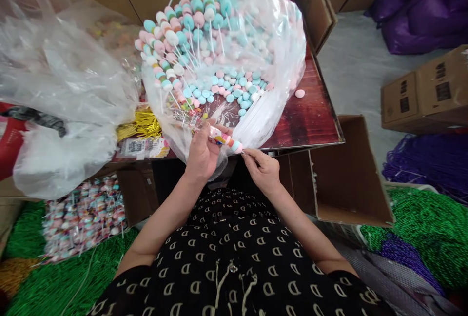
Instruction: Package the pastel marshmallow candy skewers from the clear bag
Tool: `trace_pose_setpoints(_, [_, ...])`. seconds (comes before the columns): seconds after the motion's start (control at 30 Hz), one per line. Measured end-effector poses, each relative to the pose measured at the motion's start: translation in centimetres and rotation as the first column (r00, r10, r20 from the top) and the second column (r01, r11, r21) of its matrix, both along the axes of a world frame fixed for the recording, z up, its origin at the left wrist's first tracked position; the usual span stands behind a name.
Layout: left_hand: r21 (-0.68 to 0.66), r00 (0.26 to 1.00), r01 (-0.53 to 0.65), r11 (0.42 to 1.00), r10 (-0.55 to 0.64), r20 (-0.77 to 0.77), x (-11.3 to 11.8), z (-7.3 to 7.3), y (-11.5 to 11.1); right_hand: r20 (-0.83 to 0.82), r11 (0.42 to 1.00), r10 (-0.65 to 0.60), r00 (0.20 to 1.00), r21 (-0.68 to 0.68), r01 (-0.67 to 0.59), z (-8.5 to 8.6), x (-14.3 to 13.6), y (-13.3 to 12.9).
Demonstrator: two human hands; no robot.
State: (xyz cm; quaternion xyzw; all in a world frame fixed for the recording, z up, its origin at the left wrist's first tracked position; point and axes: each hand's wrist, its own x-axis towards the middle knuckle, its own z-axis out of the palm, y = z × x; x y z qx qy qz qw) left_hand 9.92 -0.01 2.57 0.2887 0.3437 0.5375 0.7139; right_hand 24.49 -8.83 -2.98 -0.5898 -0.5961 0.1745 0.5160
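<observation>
My left hand point(202, 152) is closed around a printed clear wrapper point(215, 134) at the table's front edge. A marshmallow skewer point(236, 146) in pink, orange and pale blue is partly inside that wrapper, its near end sticking out. My right hand point(261, 167) pinches the end of the skewer's stick just beside the last marshmallow. Behind my hands, a large open plastic bag point(285, 48) holds loose blue, pink and white candies point(237, 87) and a bundle of white sticks point(259, 113). Finished-looking skewers point(186, 23) are piled on the far left of that bag.
Gold twist ties point(146, 123) and flat printed wrappers point(144, 148) lie left on the red table point(307, 116). One pink candy point(300, 93) sits at the right. An open carton point(354, 174) stands right, below the table; wrapped skewers point(86, 218) fill a box at lower left.
</observation>
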Motion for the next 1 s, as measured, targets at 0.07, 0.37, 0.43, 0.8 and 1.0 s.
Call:
trace_pose_setpoints(0.07, [0.011, 1.000, -0.011, 1.000, 0.011, -0.022, 0.0, -0.2, -0.1, -0.022, 0.998, 0.039, 0.999, -0.050, -0.040, -0.2, 0.1, -0.1])
trace_pose_setpoints(0.37, [0.056, 0.994, -0.014, 0.998, 0.020, -0.105, -0.1, -1.0, -0.5, -0.371, 0.936, 0.062, 0.926, -0.301, -0.183, 0.5, 0.2, -0.2])
trace_pose_setpoints(0.43, [0.040, 0.994, 0.007, 0.999, -0.003, -0.108, 0.1, -1.1, -0.8, -0.503, 0.909, 0.079, 0.861, -0.317, -0.269, 0.8, -0.4, -0.1])
trace_pose_setpoints(0.8, [0.004, 0.993, 0.100, 0.995, -0.100, -0.059, -0.4, 0.3, -0.4, -0.601, 0.916, 0.069, 0.796, -0.278, -0.289, 0.7, -1.8, 0.3])
trace_pose_setpoints(1.0, [0.068, 0.992, 0.112, 0.991, -0.108, -0.068, 0.4, -1.2, -1.1, -0.467, 0.961, 0.048, 0.883, -0.220, -0.168, 0.3, -2.2, 0.4])
